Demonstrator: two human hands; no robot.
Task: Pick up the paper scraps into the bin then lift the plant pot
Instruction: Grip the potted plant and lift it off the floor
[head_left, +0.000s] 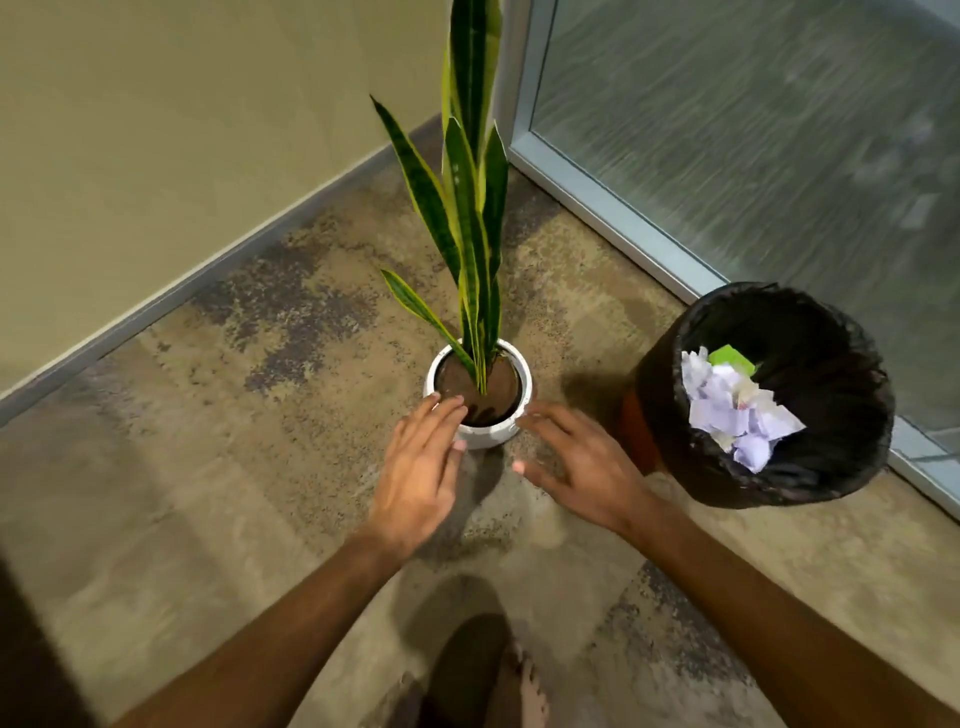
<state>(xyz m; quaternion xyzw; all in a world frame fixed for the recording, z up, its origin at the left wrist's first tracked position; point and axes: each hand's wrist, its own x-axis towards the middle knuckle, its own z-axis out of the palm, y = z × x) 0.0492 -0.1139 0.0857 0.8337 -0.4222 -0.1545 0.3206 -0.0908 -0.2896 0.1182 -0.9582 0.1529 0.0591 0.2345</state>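
Both hands reached toward the plant pot (480, 413) with fingers straight and spread, neither grip closed on anything. The left hand (421, 467) lay at the pot's near-left side, its fingertips over the rim and the edge of the soil, apparently touching the rim, though motion blur left the contact uncertain. The right hand (576, 462) was released too, palm down, its fingertips just beside the pot's near-right wall; whether they touched it could not be told. The pot stood upright on the carpeted floor (260, 441) near the corner where the wall (182, 130) met the frosted glass partition (753, 130). It was a small round white pot filled with brown soil, and its plant (467, 208) rose tall along a vertical axis, with long, stiff, dark green leaves edged in yellow, one short leaf angled off to the left. To the right of the pot stood the bin (831, 467), lined with a black bag, holding crumpled white and pale lilac paper scraps (732, 410) and a green piece.
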